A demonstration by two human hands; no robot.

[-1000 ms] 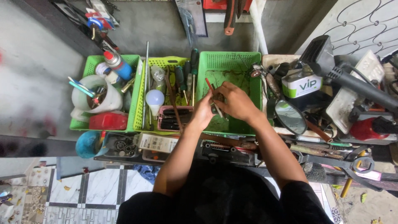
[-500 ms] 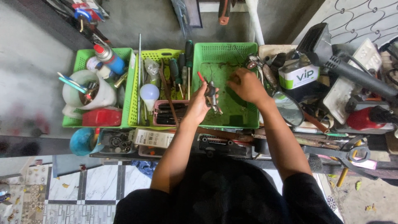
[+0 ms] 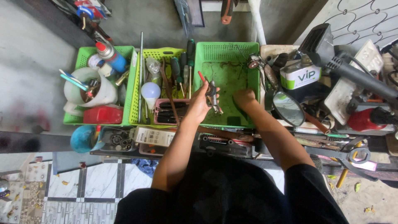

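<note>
Cluttered bench [image 3: 232, 143]: left hand [image 3: 201, 101] grips pliers [image 3: 212, 96] (long axis upright) above green basket [image 3: 227, 54]; right hand [image 3: 244, 98] curled inside, grasp unclear.

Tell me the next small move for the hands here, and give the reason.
Probably close the right hand on whatever lies under it in the green basket: it reaches down onto the basket floor, fingers hidden, while the left hand holds a metal tool with springs above the same basket.
</note>
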